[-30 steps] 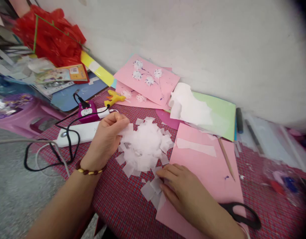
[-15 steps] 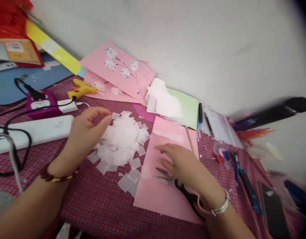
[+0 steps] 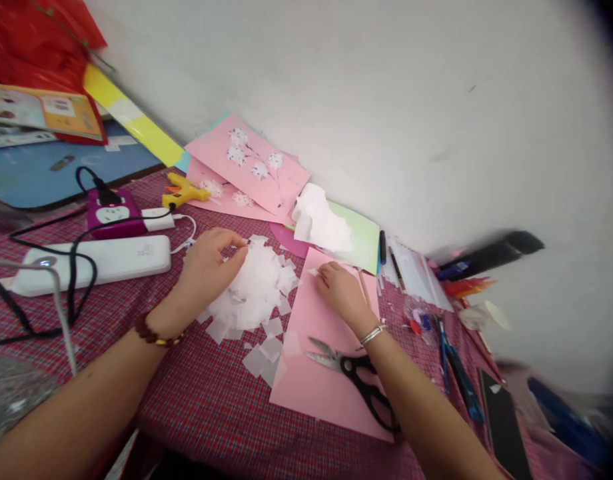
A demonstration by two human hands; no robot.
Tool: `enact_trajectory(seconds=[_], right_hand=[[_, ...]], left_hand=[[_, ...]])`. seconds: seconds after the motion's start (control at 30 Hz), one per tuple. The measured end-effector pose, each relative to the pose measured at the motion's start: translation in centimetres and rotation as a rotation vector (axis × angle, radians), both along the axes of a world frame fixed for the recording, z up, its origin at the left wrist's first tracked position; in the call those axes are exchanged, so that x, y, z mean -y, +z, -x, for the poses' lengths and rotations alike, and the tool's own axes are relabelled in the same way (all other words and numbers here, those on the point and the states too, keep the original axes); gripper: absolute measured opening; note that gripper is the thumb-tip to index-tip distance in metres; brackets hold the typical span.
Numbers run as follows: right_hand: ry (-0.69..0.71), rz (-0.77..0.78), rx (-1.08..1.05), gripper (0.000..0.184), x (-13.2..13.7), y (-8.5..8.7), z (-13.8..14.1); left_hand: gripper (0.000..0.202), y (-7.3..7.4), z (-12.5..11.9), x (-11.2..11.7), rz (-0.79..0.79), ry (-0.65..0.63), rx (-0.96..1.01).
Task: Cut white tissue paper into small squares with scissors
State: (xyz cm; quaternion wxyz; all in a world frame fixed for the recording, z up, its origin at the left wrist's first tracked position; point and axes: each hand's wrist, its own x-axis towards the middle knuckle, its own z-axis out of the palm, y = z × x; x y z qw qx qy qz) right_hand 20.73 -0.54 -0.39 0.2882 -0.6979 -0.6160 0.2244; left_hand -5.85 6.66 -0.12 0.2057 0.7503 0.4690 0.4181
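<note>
Left hand: your left hand (image 3: 209, 267) pinches tissue squares (image 3: 259, 287) heaped just left of the pink sheet (image 3: 311, 393).
Right hand: your right hand (image 3: 341, 293) rests on the sheet's far end; its grip cannot be told.
Progress: squares look cut; the sheet appears unglued.
Obstructions: scissors (image 3: 354, 377) lie on the sheet's near end.

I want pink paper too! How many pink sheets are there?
3: front sheet under the right hand, flowered sheet by the wall, another sheet beneath it. More may be hidden.

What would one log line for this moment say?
left hand: fingers at white tissue pile | right hand: resting on pink sheet | scissors: lying on sheet, untouched
</note>
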Motion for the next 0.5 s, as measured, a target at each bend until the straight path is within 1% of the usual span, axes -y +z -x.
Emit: enact_trajectory(seconds=[0.07,0.13,0.17,0.23,0.33,0.4,0.43,0.47,0.5], right_hand=[[-0.018,-0.017,-0.174,0.015,0.2,1.4,0.1],[-0.008,-0.043,-0.361,0.023,0.9,3.0,0.8],[0.006,-0.06,-0.448,0.025,1.5,3.7,1.3],[0.038,-0.094,-0.595,0.026,2.6,4.7,2.5],[0.074,-0.137,-0.738,0.022,4.1,5.0,4.2],[0.076,-0.164,-0.786,0.02,4.6,4.7,4.9],[0.07,-0.177,-0.798,0.02,4.7,4.6,5.1],[0.062,-0.19,-0.801,0.021,4.9,4.5,5.2],[0.054,-0.201,-0.796,0.021,5.0,4.5,5.2]], left_hand=[[0.014,0.1,0.1,-0.1,-0.035,-0.001,0.042],[0.017,0.3,0.0,0.0,-0.048,-0.039,0.114],[0.019,0.5,0.0,0.1,-0.032,-0.082,0.157],[0.026,0.8,-0.3,0.5,0.056,-0.219,0.245],[0.038,1.6,-1.3,1.8,0.218,-0.461,0.358],[0.041,2.4,-2.4,3.1,0.271,-0.604,0.36],[0.036,3.0,-3.1,3.9,0.288,-0.656,0.326],[0.029,3.5,-3.8,4.7,0.308,-0.667,0.285],[0.023,4.1,-4.5,5.4,0.32,-0.648,0.24]])
